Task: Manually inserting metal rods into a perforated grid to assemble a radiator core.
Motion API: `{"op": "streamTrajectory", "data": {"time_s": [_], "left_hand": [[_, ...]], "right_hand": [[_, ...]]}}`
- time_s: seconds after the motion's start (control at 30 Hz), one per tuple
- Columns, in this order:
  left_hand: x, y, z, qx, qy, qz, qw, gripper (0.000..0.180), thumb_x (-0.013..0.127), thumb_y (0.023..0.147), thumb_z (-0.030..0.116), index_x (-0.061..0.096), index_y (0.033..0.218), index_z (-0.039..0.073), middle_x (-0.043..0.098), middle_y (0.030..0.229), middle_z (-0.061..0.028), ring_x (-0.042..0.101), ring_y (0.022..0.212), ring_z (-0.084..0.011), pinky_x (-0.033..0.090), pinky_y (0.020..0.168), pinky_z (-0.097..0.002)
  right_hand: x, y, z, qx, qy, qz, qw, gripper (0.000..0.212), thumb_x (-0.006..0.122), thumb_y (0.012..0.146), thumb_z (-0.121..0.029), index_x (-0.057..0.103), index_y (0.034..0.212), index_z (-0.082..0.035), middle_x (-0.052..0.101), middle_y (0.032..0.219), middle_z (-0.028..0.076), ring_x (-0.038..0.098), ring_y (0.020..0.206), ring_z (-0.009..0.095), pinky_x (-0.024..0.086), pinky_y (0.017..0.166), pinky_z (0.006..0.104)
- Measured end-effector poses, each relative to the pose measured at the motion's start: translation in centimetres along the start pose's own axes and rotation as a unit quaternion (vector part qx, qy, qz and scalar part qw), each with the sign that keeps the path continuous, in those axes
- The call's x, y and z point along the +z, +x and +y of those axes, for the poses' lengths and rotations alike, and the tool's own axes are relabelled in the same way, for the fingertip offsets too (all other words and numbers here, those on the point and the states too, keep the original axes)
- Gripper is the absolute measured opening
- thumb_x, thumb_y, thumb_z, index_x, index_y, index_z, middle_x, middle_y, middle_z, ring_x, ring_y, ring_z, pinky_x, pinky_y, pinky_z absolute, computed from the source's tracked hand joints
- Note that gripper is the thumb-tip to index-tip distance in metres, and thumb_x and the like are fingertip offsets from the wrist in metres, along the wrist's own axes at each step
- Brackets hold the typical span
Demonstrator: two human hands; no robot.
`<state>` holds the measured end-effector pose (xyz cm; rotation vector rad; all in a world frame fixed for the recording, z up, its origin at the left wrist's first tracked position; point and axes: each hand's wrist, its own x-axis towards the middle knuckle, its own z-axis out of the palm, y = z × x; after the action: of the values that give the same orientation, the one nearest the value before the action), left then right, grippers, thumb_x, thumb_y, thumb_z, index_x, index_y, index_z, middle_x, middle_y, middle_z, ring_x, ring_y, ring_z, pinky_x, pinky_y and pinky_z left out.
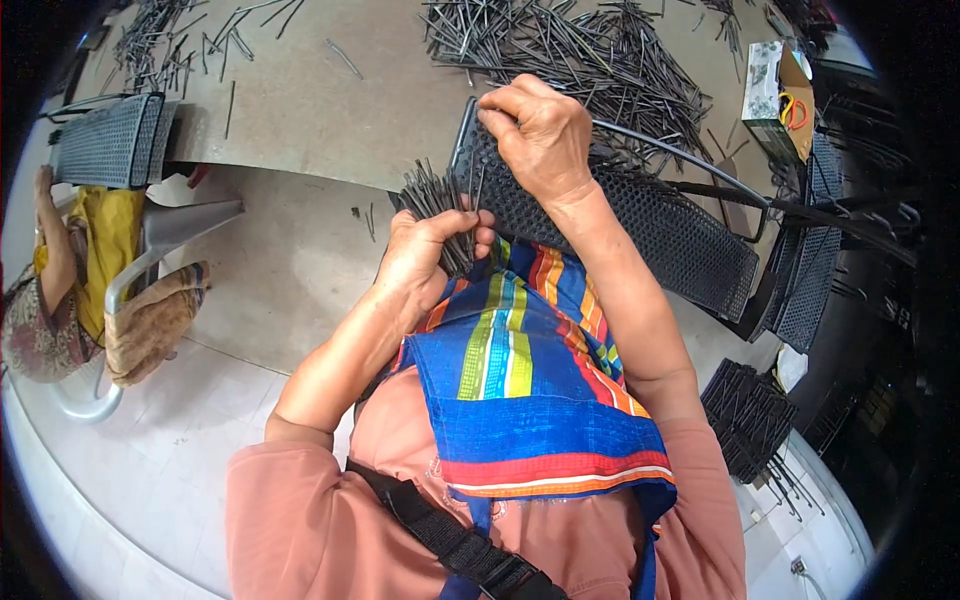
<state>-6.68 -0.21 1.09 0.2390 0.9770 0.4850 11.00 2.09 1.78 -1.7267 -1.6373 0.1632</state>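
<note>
The left hand has its grip closed round dark rods, partly hidden, beside a black panel; the right hand curls over the panel's upper end, its grip too hidden to tell what, if anything, it holds; the rod pile on the worktop is cut off above

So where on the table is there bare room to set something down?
The widest bare patch of table lies between the scattered sticks at upper left and the perforated panel by the right hand, down to the front edge, with a stray stick toward its far side. Right of that it is crowded: the big stick pile, panel and open box.
</note>
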Motion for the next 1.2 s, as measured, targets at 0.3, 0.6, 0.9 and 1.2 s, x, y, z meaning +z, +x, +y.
{"op": "streamTrajectory", "data": {"time_s": [0.3, 0.6, 0.9, 1.2], "left_hand": [[-0.4, 0.6, 0.0, -0.008, -0.028, -0.010, 1.000, 0.014, 0.063, 0.080, -0.006, 0.059, 0.094, -0.005, 0.068, 0.084, -0.0190, 0.068, 0.067, -0.0234, 0.058, 0.058, -0.0331], [0.2, 0.0, 0.6, -0.013, -0.014, -0.031, 0.999, 0.016, 0.063, 0.080, -0.008, 0.060, 0.095, -0.005, 0.069, 0.085, -0.0189, 0.069, 0.068, -0.0247, 0.059, 0.059, -0.0335], [0.7, -0.4, 0.1, 0.003, 0.062, 0.006, 0.998, 0.018, 0.063, 0.083, -0.004, 0.061, 0.100, -0.007, 0.069, 0.085, -0.0169, 0.070, 0.069, -0.0223, 0.059, 0.058, -0.0317], [1.4, -0.4, 0.6, 0.011, 0.081, 0.003, 0.997, 0.020, 0.059, 0.084, -0.004, 0.058, 0.104, -0.007, 0.069, 0.086, -0.0179, 0.069, 0.068, -0.0214, 0.058, 0.058, -0.0303]], "right_hand": [[0.0, 0.0, -0.2, -0.015, -0.013, -0.028, 0.999, 0.009, 0.072, 0.076, -0.011, 0.074, 0.085, -0.008, 0.066, 0.077, 0.006, 0.067, 0.069, 0.024, 0.052, 0.061, 0.0334], [-1.6, -3.4, 0.3, 0.268, 0.245, -0.190, 0.912, 0.012, 0.074, 0.081, -0.008, 0.071, 0.087, 0.002, 0.069, 0.078, 0.006, 0.064, 0.071, 0.009, 0.050, 0.063, 0.0240], [-2.1, -5.1, 0.1, 0.373, 0.492, 0.045, 0.785, 0.004, 0.072, 0.084, -0.002, 0.069, 0.086, 0.000, 0.061, 0.067, 0.000, 0.046, 0.046, 0.004, 0.032, 0.042, 0.0184], [-1.1, -3.2, 2.3, 0.110, 0.244, 0.149, 0.952, 0.009, 0.074, 0.079, 0.006, 0.069, 0.084, 0.001, 0.062, 0.080, 0.001, 0.053, 0.056, 0.005, 0.041, 0.048, 0.0186]]}}
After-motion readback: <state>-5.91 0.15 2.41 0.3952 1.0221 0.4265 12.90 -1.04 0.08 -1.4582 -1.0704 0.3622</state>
